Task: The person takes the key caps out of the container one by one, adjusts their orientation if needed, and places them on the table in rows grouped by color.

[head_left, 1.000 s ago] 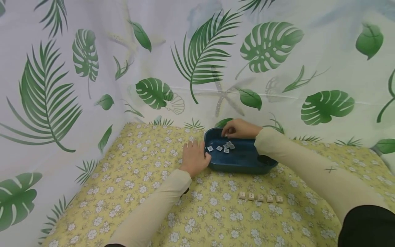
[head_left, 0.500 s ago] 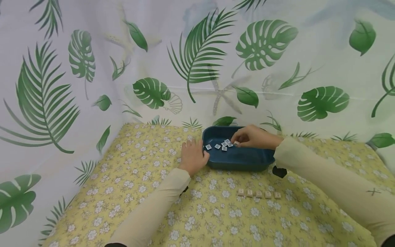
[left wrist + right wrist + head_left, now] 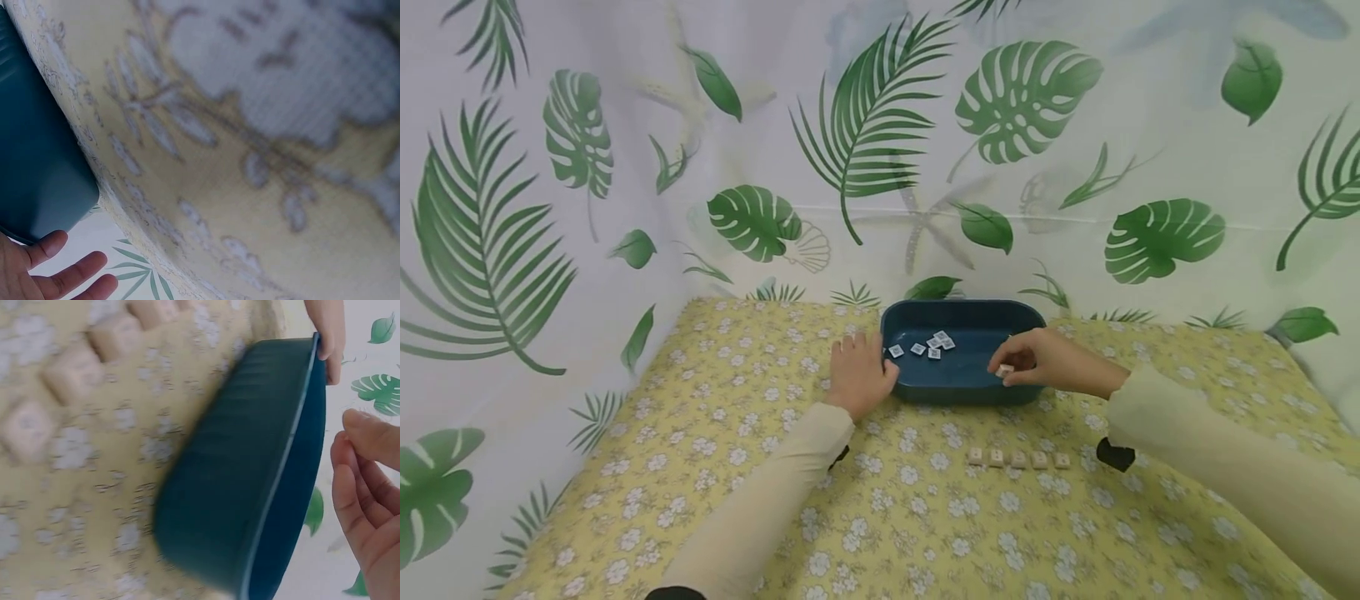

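My right hand pinches a small marked tile between thumb and fingertips, over the front right part of a dark blue plastic basin. In the right wrist view the thumb and forefinger meet, and the tile itself is hidden. My left hand rests against the basin's left end with its fingers fairly straight; the left wrist view has those fingers spread next to the basin wall. Inside the basin, toward the left, lie several small white tiles with dark markings, some overlapping.
A row of several pale, block-like tiles with marks on top stands on the flowered yellow tablecloth, in front of the basin. Behind the table hangs a white curtain with green leaf prints.
My right hand has come from the basin's back left toward its front right, bringing the tile along. My left hand keeps its place at the basin's end. The head view has shifted slightly.
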The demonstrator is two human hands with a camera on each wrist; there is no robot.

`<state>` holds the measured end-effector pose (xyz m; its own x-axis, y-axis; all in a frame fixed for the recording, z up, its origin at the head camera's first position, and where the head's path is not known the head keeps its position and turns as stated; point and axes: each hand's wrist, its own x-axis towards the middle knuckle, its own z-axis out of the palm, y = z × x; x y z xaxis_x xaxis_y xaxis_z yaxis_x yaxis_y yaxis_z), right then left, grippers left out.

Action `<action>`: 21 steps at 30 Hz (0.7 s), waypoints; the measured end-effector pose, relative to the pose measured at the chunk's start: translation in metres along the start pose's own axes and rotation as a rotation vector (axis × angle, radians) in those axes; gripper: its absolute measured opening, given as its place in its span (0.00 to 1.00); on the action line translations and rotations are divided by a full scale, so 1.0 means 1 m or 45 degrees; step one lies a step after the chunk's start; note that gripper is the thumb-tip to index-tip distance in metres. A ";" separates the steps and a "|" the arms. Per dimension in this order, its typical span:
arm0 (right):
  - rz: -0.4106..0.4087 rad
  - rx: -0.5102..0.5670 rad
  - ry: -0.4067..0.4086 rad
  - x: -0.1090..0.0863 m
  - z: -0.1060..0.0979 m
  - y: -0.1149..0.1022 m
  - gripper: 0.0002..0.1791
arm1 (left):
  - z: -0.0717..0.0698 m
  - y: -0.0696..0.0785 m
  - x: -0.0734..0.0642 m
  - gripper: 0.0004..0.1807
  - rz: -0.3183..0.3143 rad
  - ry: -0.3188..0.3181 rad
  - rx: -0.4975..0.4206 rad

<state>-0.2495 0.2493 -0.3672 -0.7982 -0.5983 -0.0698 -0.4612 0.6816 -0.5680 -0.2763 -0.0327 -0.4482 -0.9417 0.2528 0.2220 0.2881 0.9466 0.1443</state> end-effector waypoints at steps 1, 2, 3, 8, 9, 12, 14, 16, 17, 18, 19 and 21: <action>0.009 0.000 0.009 -0.004 0.001 0.002 0.10 | 0.000 0.000 0.000 0.17 -0.002 -0.006 0.001; 0.014 0.000 0.018 -0.008 0.002 0.004 0.11 | 0.001 0.000 0.000 0.17 -0.004 -0.009 0.001; 0.024 0.011 0.029 -0.012 0.003 0.005 0.11 | 0.001 0.000 0.000 0.17 -0.006 -0.012 0.000; 0.046 0.010 0.102 -0.032 0.009 0.016 0.09 | 0.001 0.001 0.001 0.18 -0.014 -0.014 0.015; 0.047 0.007 0.116 -0.037 0.009 0.018 0.09 | 0.001 0.002 0.001 0.18 -0.013 -0.011 0.017; 0.044 -0.011 0.153 -0.051 0.012 0.026 0.09 | 0.000 0.002 0.000 0.18 -0.009 -0.005 0.018; 0.060 -0.017 0.165 -0.060 0.015 0.031 0.08 | 0.000 0.002 0.000 0.18 -0.004 0.002 0.019; 0.077 -0.016 0.166 -0.069 0.018 0.035 0.08 | 0.000 0.002 0.000 0.18 -0.004 -0.003 0.020; 0.088 -0.019 0.161 -0.073 0.019 0.036 0.08 | 0.000 0.002 0.000 0.18 -0.003 -0.003 0.017; 0.106 -0.023 0.157 -0.077 0.021 0.038 0.08 | 0.000 0.002 0.000 0.18 -0.005 -0.007 0.015; 0.119 -0.025 0.153 -0.081 0.023 0.039 0.08 | 0.000 0.002 0.000 0.18 -0.005 -0.010 0.015; 0.140 -0.031 0.147 -0.089 0.027 0.042 0.08 | 0.001 0.002 0.000 0.19 -0.009 -0.016 0.007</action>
<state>-0.1877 0.3199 -0.4073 -0.8828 -0.4684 -0.0348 -0.3771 0.7510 -0.5420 -0.2764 -0.0309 -0.4488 -0.9459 0.2485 0.2089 0.2804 0.9496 0.1402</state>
